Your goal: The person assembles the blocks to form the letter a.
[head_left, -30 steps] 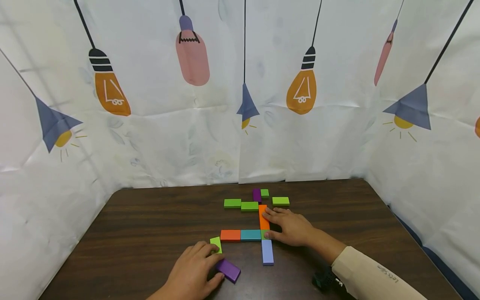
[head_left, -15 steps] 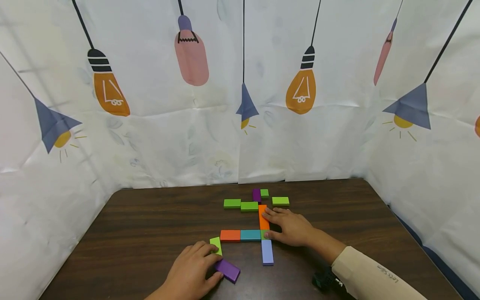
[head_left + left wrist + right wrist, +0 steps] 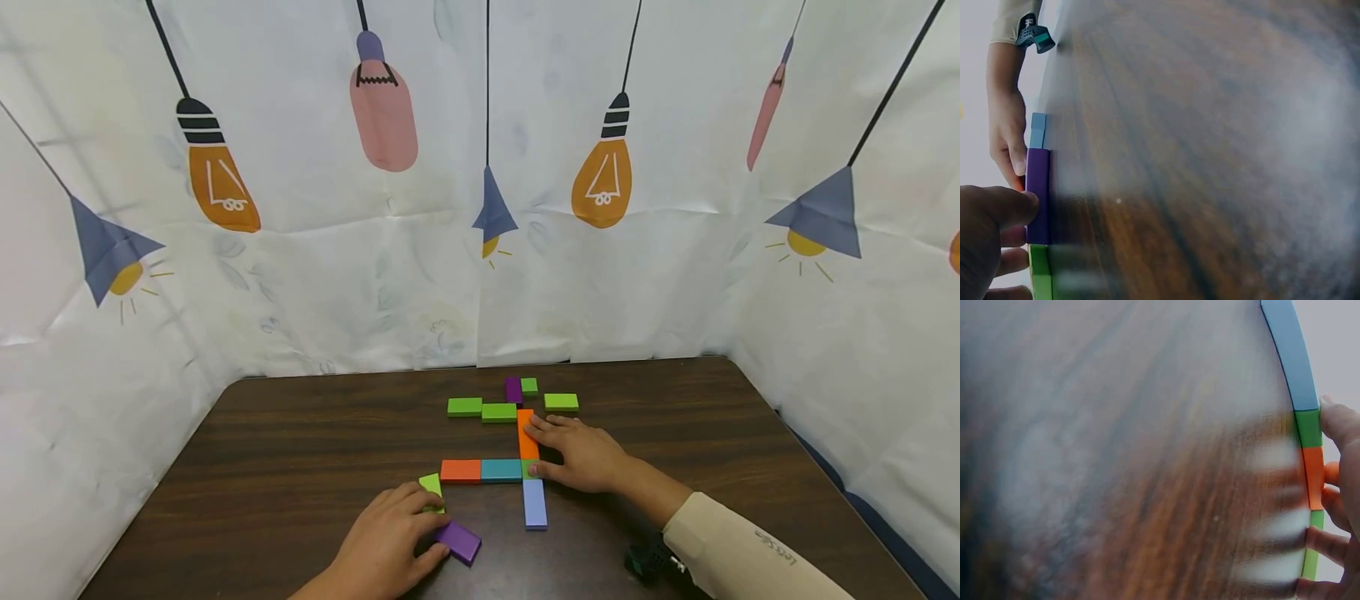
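My left hand [image 3: 382, 540] pinches a purple block [image 3: 462, 543] between thumb and index finger. In the left wrist view, the thumb lies on the long side of this purple block [image 3: 1038, 194]. Its other fingers reach over a lime block [image 3: 431, 481], partly covered, beyond the purple one. My right hand [image 3: 588, 456] rests at a row of blocks, fingertips on an orange block [image 3: 527, 422] and thumb on a small green block [image 3: 526, 468]. A periwinkle block [image 3: 535, 505] continues the row nearer me. Leftward from the green one run a teal block [image 3: 501, 471] and a red-orange block [image 3: 461, 472].
Beyond the row lie green blocks [image 3: 499, 413], a dark purple block [image 3: 513, 390] and a small green square [image 3: 529, 387]. A dark device [image 3: 647, 560] sits by the right sleeve. A printed cloth [image 3: 420, 292] hangs behind the brown table [image 3: 300, 450].
The left fingers have shifted slightly right, covering more of the lime block. The purple block wobbles only a little in place. The right hand has stayed still.
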`<control>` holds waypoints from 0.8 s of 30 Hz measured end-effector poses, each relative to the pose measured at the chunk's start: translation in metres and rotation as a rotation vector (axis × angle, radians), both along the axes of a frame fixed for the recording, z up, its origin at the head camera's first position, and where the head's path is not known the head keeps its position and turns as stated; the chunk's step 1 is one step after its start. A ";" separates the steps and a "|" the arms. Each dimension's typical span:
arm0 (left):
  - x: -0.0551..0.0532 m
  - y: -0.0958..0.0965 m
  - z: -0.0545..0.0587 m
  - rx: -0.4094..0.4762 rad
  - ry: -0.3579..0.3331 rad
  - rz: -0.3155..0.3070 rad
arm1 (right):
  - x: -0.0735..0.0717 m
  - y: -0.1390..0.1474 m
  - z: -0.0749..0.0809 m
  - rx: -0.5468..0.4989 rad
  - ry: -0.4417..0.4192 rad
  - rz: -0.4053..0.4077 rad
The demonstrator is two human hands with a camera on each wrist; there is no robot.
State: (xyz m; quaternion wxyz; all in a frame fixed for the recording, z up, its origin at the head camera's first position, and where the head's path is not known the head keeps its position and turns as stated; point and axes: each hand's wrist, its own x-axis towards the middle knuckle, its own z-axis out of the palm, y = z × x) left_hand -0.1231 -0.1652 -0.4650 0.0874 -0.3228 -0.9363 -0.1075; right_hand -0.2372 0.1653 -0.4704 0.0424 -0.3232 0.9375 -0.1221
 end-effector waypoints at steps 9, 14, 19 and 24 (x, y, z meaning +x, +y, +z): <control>0.001 -0.001 -0.002 0.033 0.043 -0.030 | -0.005 -0.001 0.005 0.007 -0.047 -0.017; 0.001 0.000 -0.002 0.059 0.009 -0.031 | -0.011 0.000 0.011 -0.052 -0.063 -0.013; 0.001 -0.001 -0.001 0.076 -0.041 -0.020 | -0.021 0.007 0.018 -0.107 -0.028 -0.103; 0.001 -0.002 0.000 0.091 -0.051 -0.034 | -0.034 0.018 0.022 -0.080 0.071 -0.215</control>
